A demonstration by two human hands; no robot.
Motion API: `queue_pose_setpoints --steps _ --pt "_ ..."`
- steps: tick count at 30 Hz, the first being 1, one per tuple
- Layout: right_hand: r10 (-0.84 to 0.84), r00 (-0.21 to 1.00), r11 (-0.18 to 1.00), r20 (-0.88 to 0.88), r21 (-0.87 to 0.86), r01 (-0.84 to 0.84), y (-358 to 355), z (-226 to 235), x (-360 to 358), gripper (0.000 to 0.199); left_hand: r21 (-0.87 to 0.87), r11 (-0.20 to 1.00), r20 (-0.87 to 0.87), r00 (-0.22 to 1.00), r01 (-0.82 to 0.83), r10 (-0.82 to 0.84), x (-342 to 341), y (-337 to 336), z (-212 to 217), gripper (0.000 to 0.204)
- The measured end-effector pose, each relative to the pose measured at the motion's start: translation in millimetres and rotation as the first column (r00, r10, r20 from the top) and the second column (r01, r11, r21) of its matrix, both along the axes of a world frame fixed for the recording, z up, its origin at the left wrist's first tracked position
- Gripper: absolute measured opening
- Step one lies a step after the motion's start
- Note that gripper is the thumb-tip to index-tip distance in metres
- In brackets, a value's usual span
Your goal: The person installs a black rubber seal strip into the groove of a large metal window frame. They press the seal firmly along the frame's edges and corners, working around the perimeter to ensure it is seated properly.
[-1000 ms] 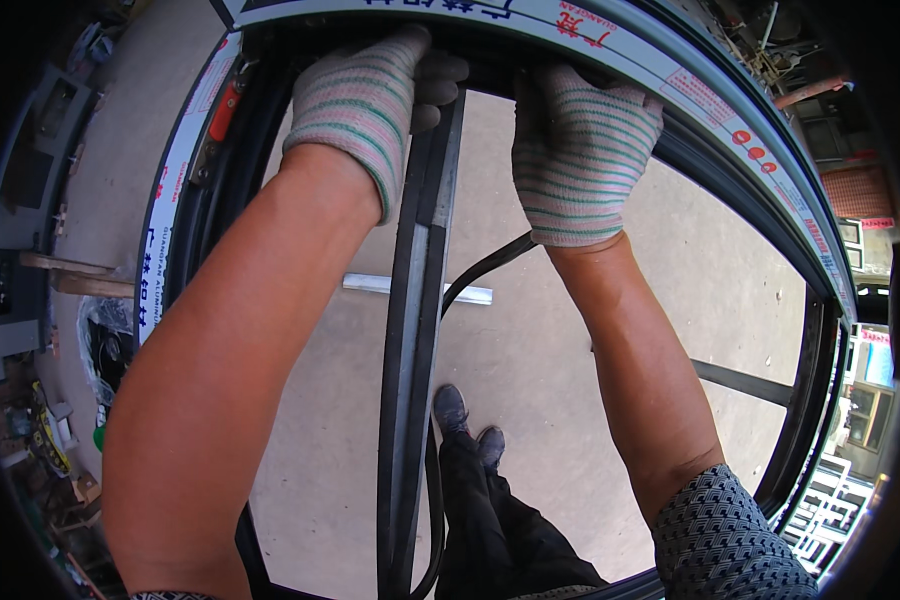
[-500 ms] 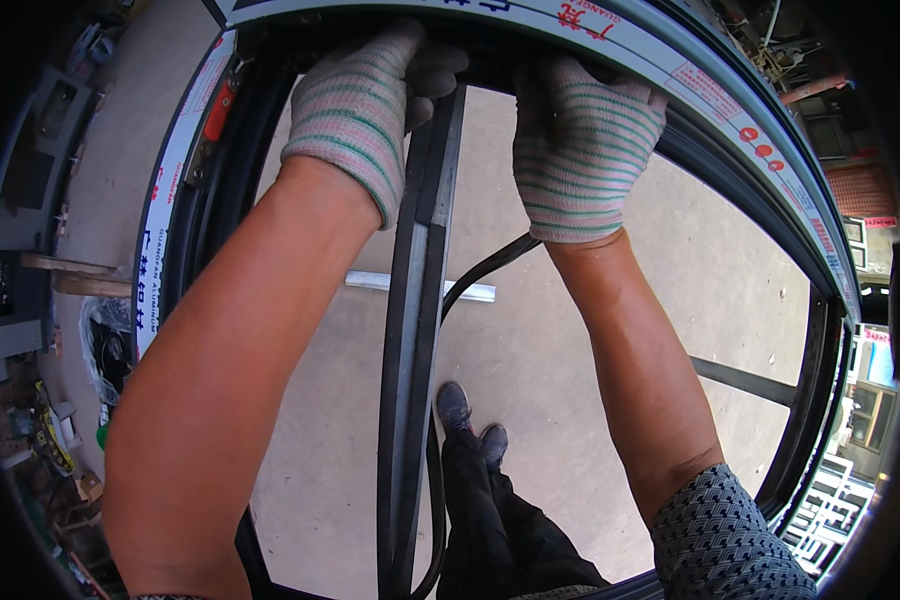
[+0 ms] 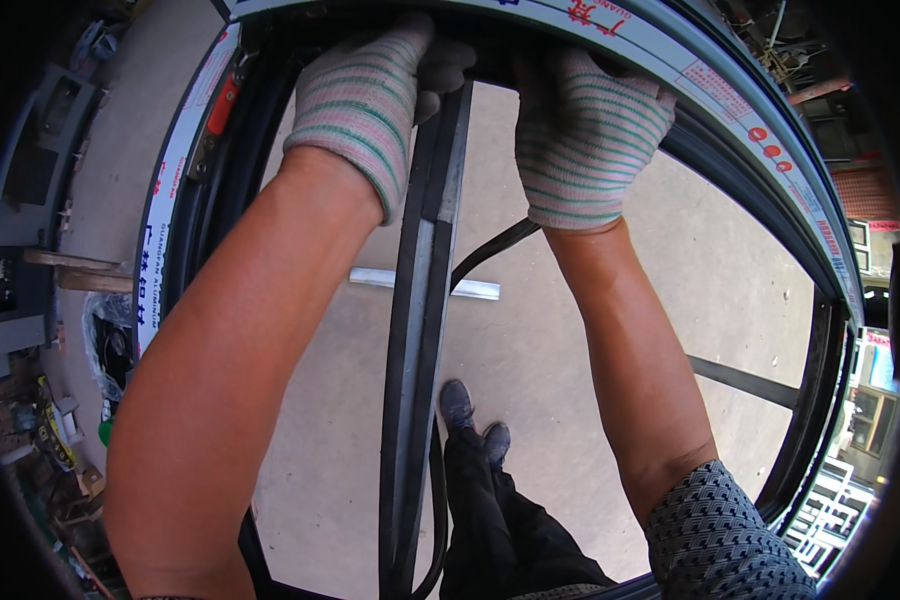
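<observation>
I see left hand (image 3: 365, 95), right hand (image 3: 595, 140) at far rail of window frame (image 3: 660, 50) | each grip: fingertips hidden, can't tell if clamped | black strip (image 3: 495, 243) nearer right hand, long axis curving near-left

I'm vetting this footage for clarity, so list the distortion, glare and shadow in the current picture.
Head view: fisheye distortion bows the large frame, and the picture's corners go black; head view, lower right: the white frames look washed out, probably overexposed; head view, top: the left side of the right grip falls into shadow.
</observation>
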State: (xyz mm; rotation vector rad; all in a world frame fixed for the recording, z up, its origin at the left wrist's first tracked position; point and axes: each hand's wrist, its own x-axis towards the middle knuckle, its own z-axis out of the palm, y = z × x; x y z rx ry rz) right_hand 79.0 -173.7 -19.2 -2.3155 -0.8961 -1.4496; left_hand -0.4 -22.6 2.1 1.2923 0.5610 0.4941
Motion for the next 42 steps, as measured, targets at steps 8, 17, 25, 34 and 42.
queue_pose_setpoints --steps 8,17,25,34,42 --pt "0.057 0.995 0.997 -0.081 -0.046 -0.061 -4.1 4.7 -2.3 0.02 0.088 0.996 -0.105 0.994 0.011 -0.002 0.9 3.4 5.2 0.024" --pt "0.227 0.973 0.972 0.03 0.05 -0.229 -7.3 4.4 4.0 0.026 0.104 0.994 -0.131 0.991 -0.011 0.025 1.2 1.0 12.0 0.024" --pt "0.323 0.935 0.944 -0.149 -0.017 -0.329 -59.4 -6.6 -9.7 0.031 0.121 0.993 -0.166 0.986 -0.012 0.032 2.4 0.4 14.1 0.022" --pt "0.277 0.942 0.957 -0.188 -0.033 -0.288 -53.6 9.4 -0.9 0.022 0.075 0.997 -0.122 0.992 -0.015 0.024 -4.8 -7.6 22.1 0.022" --pt "0.253 0.935 0.963 -0.248 -0.024 -0.267 -50.3 13.9 -0.3 0.016 0.042 0.999 -0.064 0.998 -0.005 0.008 -4.3 -7.2 15.2 0.027"
